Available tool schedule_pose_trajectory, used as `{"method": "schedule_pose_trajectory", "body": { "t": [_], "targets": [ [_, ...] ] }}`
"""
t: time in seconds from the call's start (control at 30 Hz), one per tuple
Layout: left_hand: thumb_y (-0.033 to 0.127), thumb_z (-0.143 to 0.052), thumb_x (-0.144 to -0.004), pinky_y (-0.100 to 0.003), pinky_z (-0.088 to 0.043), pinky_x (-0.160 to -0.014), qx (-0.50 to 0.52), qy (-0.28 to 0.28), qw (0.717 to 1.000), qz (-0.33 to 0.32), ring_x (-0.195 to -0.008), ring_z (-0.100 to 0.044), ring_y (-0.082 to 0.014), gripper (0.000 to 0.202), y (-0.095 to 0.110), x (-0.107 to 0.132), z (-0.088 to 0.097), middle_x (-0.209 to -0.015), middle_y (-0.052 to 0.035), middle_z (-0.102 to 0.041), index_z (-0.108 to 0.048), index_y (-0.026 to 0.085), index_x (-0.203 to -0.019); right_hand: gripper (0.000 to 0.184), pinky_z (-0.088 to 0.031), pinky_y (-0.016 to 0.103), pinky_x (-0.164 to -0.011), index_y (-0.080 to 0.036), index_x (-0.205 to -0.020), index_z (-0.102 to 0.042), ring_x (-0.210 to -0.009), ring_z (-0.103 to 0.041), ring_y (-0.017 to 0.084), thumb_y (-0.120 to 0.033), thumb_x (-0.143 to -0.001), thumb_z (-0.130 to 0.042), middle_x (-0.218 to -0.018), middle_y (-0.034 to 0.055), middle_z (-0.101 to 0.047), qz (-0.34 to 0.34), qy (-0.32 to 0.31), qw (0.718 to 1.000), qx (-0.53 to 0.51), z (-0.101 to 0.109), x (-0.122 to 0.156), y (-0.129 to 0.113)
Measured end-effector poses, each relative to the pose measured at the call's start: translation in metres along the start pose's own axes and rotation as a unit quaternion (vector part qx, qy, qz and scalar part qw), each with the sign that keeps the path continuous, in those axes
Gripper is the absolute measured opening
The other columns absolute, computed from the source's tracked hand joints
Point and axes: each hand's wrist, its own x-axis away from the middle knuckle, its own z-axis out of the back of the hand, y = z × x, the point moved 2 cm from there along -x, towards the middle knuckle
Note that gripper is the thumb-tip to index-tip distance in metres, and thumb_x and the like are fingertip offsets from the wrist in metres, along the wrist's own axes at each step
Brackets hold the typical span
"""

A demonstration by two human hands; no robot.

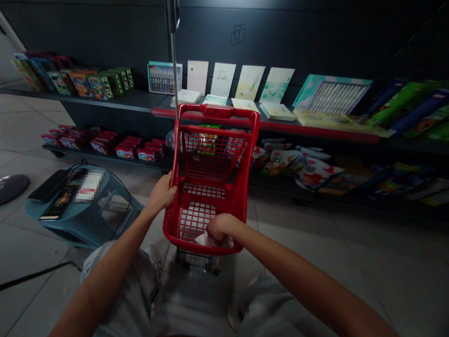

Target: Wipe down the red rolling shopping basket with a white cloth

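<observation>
A small red plastic shopping cart [186, 245] stands upright between my knees, its gridded basket facing up at me. My left hand [162, 193] grips the cart's left side wall, thumb over the edge. Inside the basket, my right hand [219, 226] is low near the rim closest to me, bent at the wrist. It is closed on a crumpled white cloth [203, 239], which lies against the basket wall; most of those fingers are hidden.
A dark shelf [120, 98] beyond the cart holds boxes, upright notebooks [251, 82] and pen sets [339, 94]. Snack bags [315, 171] fill the lower level. To the left are a blue-grey stool [82, 224] carrying a phone-like object, a round stand base [0, 191] and a black cable.
</observation>
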Motion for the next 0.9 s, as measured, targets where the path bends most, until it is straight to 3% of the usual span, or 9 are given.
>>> {"method": "schedule_pose_trajectory", "body": {
  "t": [0.07,0.13,0.23,0.4,0.5,0.63,0.7,0.8,0.9],
  "targets": [
    [0.024,-0.053,-0.086,-0.042,-0.050,-0.111,0.007,0.004,1.000,-0.002,-0.119,-0.066,-0.0267,0.051,0.002,0.002,0.000,-0.128,-0.0066,-0.070,-0.064,0.027,-0.136,0.032,-0.050,0.029,-0.070,-0.020,-0.090,-0.079,-0.076,-0.068,0.021,-0.014,-0.058,-0.078,-0.077,0.0024,-0.071,-0.004,-0.052,0.998,0.024,0.005,-0.002,-0.007],
    [0.024,-0.053,-0.087,-0.042,-0.050,-0.111,0.014,0.007,1.000,-0.008,-0.119,-0.066,-0.0261,0.051,0.003,0.003,0.001,-0.130,-0.0061,-0.070,-0.064,0.027,-0.136,0.038,-0.049,0.028,-0.069,-0.017,-0.101,-0.078,-0.075,-0.066,0.020,-0.017,-0.063,-0.076,-0.082,0.0025,-0.072,0.035,-0.077,0.996,0.019,0.015,0.000,-0.013],
    [0.021,-0.051,-0.087,-0.041,-0.050,-0.111,0.019,0.007,1.000,-0.023,-0.119,-0.066,-0.0255,0.050,0.004,0.004,0.002,-0.128,-0.0067,-0.071,-0.065,0.024,-0.135,0.040,-0.048,0.025,-0.071,-0.014,-0.112,-0.075,-0.080,-0.064,0.017,-0.019,-0.073,-0.073,-0.092,0.0025,-0.072,0.132,-0.027,0.990,-0.042,0.027,0.009,-0.017],
    [0.015,-0.051,-0.083,-0.038,-0.051,-0.109,0.008,0.002,0.999,-0.032,-0.120,-0.066,-0.0250,0.056,0.002,0.002,0.004,-0.129,-0.0067,-0.071,-0.064,0.024,-0.136,0.041,-0.046,0.022,-0.072,-0.012,-0.115,-0.071,-0.081,-0.061,0.015,-0.017,-0.075,-0.071,-0.095,0.0021,-0.070,0.162,0.065,0.974,-0.145,0.019,0.035,-0.013],
    [0.014,-0.051,-0.083,-0.038,-0.050,-0.110,0.008,-0.002,0.999,-0.032,-0.121,-0.065,-0.0254,0.056,0.001,0.001,0.004,-0.130,-0.0069,-0.070,-0.064,0.024,-0.136,0.033,-0.047,0.023,-0.079,-0.014,-0.112,-0.069,-0.091,-0.062,0.015,-0.023,-0.081,-0.069,-0.102,0.0027,-0.070,0.207,0.127,0.943,-0.226,0.017,0.057,-0.024],
    [0.018,-0.052,-0.084,-0.040,-0.049,-0.112,0.014,0.004,0.999,-0.032,-0.119,-0.066,-0.0249,0.053,-0.001,0.000,0.003,-0.129,-0.0063,-0.070,-0.065,0.024,-0.135,0.032,-0.046,0.022,-0.076,-0.016,-0.110,-0.070,-0.086,-0.061,0.014,-0.030,-0.081,-0.074,-0.098,0.0014,-0.070,0.249,0.060,0.946,-0.199,0.020,0.076,-0.047],
    [0.019,-0.052,-0.084,-0.039,-0.049,-0.111,0.017,0.003,0.999,-0.041,-0.117,-0.066,-0.0245,0.051,-0.002,-0.002,0.003,-0.126,-0.0064,-0.071,-0.066,0.023,-0.133,0.030,-0.045,0.021,-0.074,-0.017,-0.110,-0.071,-0.083,-0.060,0.014,-0.026,-0.081,-0.073,-0.097,0.0013,-0.070,0.238,0.084,0.955,-0.152,0.025,0.077,-0.048],
    [0.019,-0.052,-0.084,-0.038,-0.050,-0.110,0.016,-0.002,0.999,-0.049,-0.115,-0.067,-0.0241,0.051,-0.004,-0.003,0.003,-0.123,-0.0066,-0.072,-0.067,0.022,-0.132,0.029,-0.044,0.022,-0.076,-0.017,-0.110,-0.070,-0.085,-0.060,0.015,-0.020,-0.081,-0.069,-0.100,0.0028,-0.071,0.175,0.172,0.964,-0.106,0.032,0.073,-0.032],
    [0.020,-0.053,-0.084,-0.039,-0.050,-0.110,0.011,-0.004,0.999,-0.040,-0.115,-0.067,-0.0247,0.053,-0.004,-0.002,0.003,-0.123,-0.0066,-0.071,-0.065,0.023,-0.136,0.028,-0.042,0.023,-0.070,-0.018,-0.106,-0.073,-0.080,-0.061,0.016,-0.020,-0.078,-0.072,-0.094,0.0031,-0.072,0.059,0.144,0.986,-0.065,0.030,0.069,-0.011]
  ]
}}
